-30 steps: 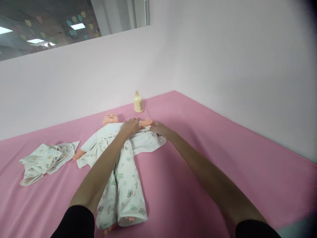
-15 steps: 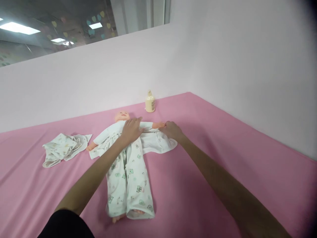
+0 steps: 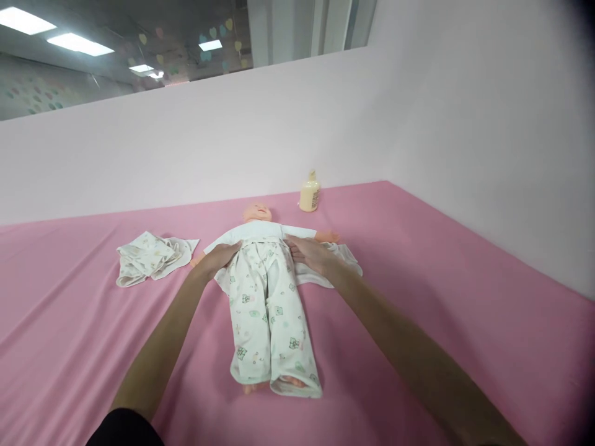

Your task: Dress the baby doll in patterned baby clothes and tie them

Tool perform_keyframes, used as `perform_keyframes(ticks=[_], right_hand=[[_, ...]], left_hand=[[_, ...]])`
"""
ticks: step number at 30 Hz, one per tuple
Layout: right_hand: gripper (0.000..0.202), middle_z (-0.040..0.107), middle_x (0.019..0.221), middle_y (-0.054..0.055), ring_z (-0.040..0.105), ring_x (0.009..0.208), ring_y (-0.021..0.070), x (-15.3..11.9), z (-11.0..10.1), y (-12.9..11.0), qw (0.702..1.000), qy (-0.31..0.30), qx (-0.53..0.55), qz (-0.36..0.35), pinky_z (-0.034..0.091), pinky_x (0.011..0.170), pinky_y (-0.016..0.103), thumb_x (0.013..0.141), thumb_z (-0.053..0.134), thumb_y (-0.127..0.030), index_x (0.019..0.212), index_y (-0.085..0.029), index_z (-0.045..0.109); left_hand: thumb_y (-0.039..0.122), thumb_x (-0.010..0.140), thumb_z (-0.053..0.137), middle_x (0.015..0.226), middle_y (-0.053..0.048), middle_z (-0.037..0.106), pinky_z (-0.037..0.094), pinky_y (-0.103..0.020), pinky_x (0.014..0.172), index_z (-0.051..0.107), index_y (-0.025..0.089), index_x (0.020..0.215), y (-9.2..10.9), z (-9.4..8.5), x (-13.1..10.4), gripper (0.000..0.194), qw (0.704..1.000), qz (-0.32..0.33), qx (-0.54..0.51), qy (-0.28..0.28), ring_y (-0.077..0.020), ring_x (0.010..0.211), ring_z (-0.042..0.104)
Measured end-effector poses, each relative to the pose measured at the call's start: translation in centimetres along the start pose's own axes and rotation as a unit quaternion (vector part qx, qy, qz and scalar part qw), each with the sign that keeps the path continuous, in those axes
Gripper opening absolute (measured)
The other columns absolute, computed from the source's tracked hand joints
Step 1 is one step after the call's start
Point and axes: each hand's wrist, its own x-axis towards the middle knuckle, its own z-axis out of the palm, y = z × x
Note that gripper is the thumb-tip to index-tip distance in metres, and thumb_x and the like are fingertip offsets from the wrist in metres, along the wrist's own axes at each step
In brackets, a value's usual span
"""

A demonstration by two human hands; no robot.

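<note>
A baby doll (image 3: 259,212) lies on its back with its arms spread, in a white long-sleeved top (image 3: 253,230) and white printed trousers (image 3: 253,303). The waistband of the trousers reaches high on the doll's middle. At its left end, my left hand (image 3: 222,257) is closed on the trousers, thumb and fingertips at the edge. My right hand (image 3: 310,253) grips the other end of the waistband, fingers partly hidden by the cloth. Beneath and beside the doll, a white cloth (image 3: 346,255) spreads out to the right. The doll's feet (image 3: 251,388) show at the trouser hems.
A crumpled printed garment (image 3: 151,257) lies to the left of the doll. Near the back wall (image 3: 223,148) stands a cream pump bottle (image 3: 309,195). Pink sheeting (image 3: 400,297) covers the surface, bounded by walls at the back and right.
My left hand has left the doll's chest for the left side of the waistband. My right hand has let go of the doll's hand and moved to the waistband's right side. The view shifted left.
</note>
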Motion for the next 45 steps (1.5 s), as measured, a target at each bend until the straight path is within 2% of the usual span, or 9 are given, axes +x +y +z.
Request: perform_keyframes(ticks=[5,12,16,21,24,29,35,40,45], right_hand=[[0.031,0.074,0.096,0.009,0.068,0.09,0.0196,3.1,1.3,1.9,0.981,-0.061,0.18,0.021,0.055,0.086,0.03,0.091,0.061,-0.042,0.107,-0.015,0.066],[0.031,0.074,0.109,0.009,0.068,0.101,0.0224,2.1,0.4,2.5,0.983,-0.131,0.127,-0.027,0.056,0.087,0.031,0.088,0.067,-0.04,0.108,-0.017,0.07],[0.029,0.073,0.109,0.007,0.068,0.093,0.0198,0.8,-1.4,2.1,0.985,-0.147,0.087,-0.022,0.057,0.076,0.028,0.086,0.069,-0.031,0.113,-0.021,0.069],[0.024,0.071,0.107,0.008,0.066,0.093,0.018,1.1,-2.2,2.3,0.996,-0.064,0.023,-0.061,0.056,0.083,0.031,0.082,0.069,-0.022,0.105,-0.02,0.068],[0.02,0.071,0.108,0.008,0.066,0.098,0.0198,1.4,-1.8,2.3,0.989,-0.009,-0.07,-0.129,0.054,0.087,0.034,0.084,0.066,-0.023,0.103,-0.019,0.068],[0.02,0.07,0.111,0.009,0.065,0.103,0.022,1.1,-1.0,1.9,0.932,0.049,-0.244,-0.262,0.049,0.094,0.039,0.088,0.057,-0.02,0.105,-0.02,0.067],[0.015,0.067,0.104,0.011,0.065,0.092,0.0226,1.6,-0.6,2.3,0.879,0.091,-0.335,-0.326,0.05,0.085,0.037,0.091,0.055,-0.025,0.098,-0.018,0.066],[0.017,0.066,0.097,0.01,0.061,0.092,0.024,2.0,0.0,2.8,0.831,0.135,-0.396,-0.367,0.045,0.082,0.037,0.095,0.045,-0.025,0.089,-0.019,0.06],[0.025,0.059,0.075,0.003,0.055,0.073,0.0186,1.9,0.2,2.2,0.893,0.141,-0.295,-0.308,0.041,0.07,0.032,0.095,0.045,-0.033,0.073,-0.022,0.049]], left_hand=[[0.067,0.071,0.068,0.097,-0.012,0.074,0.051,-0.034,0.087,0.069,0.013,0.099,-0.7,0.0,1.0,0.061,0.992,0.008,-0.098,-0.081,-0.0255,0.093,0.066],[0.042,0.065,0.082,0.145,-0.012,0.053,0.05,-0.034,0.095,0.06,0.02,0.13,-0.9,-3.2,-0.6,0.072,0.995,0.043,-0.009,-0.092,-0.0307,0.13,0.051],[0.037,0.076,0.072,0.133,-0.012,0.061,0.052,-0.036,0.095,0.057,0.019,0.132,-0.9,-4.4,-1.5,0.06,0.986,0.044,-0.021,-0.157,-0.0265,0.117,0.06],[0.023,0.072,0.067,0.102,-0.006,0.069,0.056,-0.035,0.08,0.064,0.019,0.111,-1.7,-4.5,-1.4,0.039,0.977,0.056,0.013,-0.204,-0.0201,0.092,0.065],[0.02,0.071,0.063,0.093,-0.004,0.067,0.056,-0.033,0.076,0.063,0.018,0.097,-2.0,-4.1,-1.1,0.026,0.982,0.08,0.02,-0.173,-0.0169,0.083,0.064],[0.02,0.072,0.061,0.091,-0.003,0.066,0.056,-0.031,0.072,0.061,0.018,0.096,-1.8,-3.5,-1.0,0.024,0.988,0.116,0.025,-0.094,-0.0154,0.079,0.062],[0.025,0.076,0.06,0.093,-0.003,0.066,0.055,-0.03,0.072,0.062,0.02,0.109,-2.1,-2.6,-0.5,0.033,0.987,0.15,0.042,-0.035,-0.0164,0.084,0.063],[0.032,0.08,0.059,0.089,-0.002,0.068,0.054,-0.03,0.073,0.064,0.019,0.095,-2.1,-1.9,-0.3,0.02,0.986,0.166,0.024,0.003,-0.0162,0.081,0.063],[0.05,0.083,0.063,0.091,-0.004,0.067,0.052,-0.03,0.075,0.065,0.019,0.09,-1.6,-1.9,-0.8,0.032,0.985,0.171,0.018,-0.017,-0.0173,0.084,0.061]])
